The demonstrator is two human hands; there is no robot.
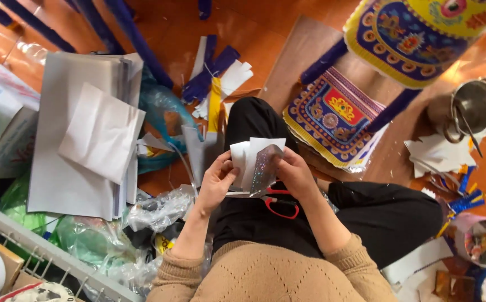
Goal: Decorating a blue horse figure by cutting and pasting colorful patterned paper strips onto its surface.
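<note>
Glittery piece between my 2 hands

I see my left hand (217,180) and right hand (294,172) pinching the glittery piece (265,169) and white paper (247,156) over red-handled scissors (279,204).

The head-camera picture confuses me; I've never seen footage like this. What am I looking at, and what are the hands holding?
The camera sits on a person's head and looks straight down, so you see their own arms and lap. They sit on a wooden floor. The left hand and right hand together hold white paper pieces and a shiny glittery piece. Red-handled scissors lie on the lap. Around them: a stack of grey paper, patterned printed sheets, a metal pot and paper scraps.
</note>
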